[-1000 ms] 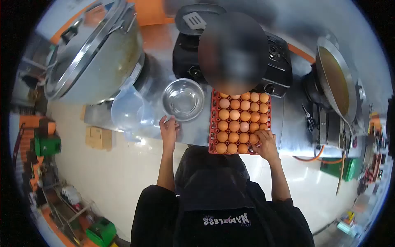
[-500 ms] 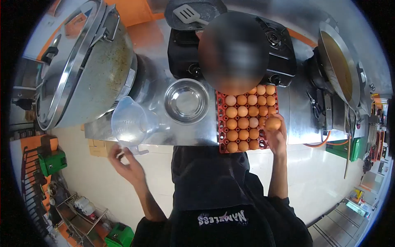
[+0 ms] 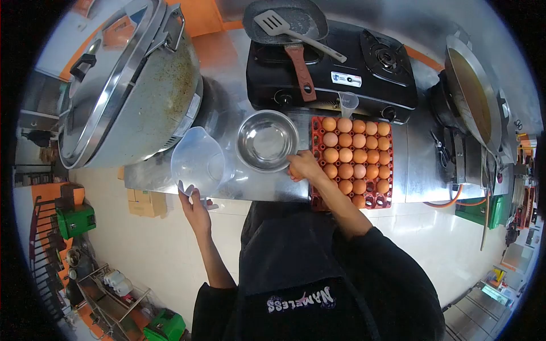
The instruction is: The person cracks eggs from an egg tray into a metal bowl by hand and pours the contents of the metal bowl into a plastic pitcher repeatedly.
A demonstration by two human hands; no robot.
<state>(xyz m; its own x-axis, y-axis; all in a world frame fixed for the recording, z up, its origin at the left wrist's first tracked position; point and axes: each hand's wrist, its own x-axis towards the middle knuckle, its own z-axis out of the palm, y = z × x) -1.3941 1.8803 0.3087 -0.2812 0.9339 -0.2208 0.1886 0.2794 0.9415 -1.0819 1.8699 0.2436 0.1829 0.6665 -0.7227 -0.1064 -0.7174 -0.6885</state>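
Note:
My left hand (image 3: 197, 211) is closed around the handle of a clear plastic measuring jug (image 3: 199, 162), which stands near the counter's front edge. My right hand (image 3: 303, 166) grips the near right rim of a round metal bowl (image 3: 267, 142), its fingers curled and partly hidden. No egg shows in this hand. The bowl looks bare inside. Just right of it lies a red egg tray (image 3: 314, 196) with many brown eggs (image 3: 359, 156) and a few vacant cups at its near right corner. My right forearm passes over the tray's near left part.
A black gas stove (image 3: 347, 59) stands behind the tray, carrying a grill pan (image 3: 284, 17) and a slotted spatula (image 3: 272, 21). A small clear cup (image 3: 348, 101) sits before it. A large lidded pot (image 3: 151, 85) is left, a wide wok (image 3: 472, 85) right.
My right hand, which held an egg over the tray, has moved left to the bowl's rim. My left hand has closed on the jug's handle. The blurred head no longer covers the stove.

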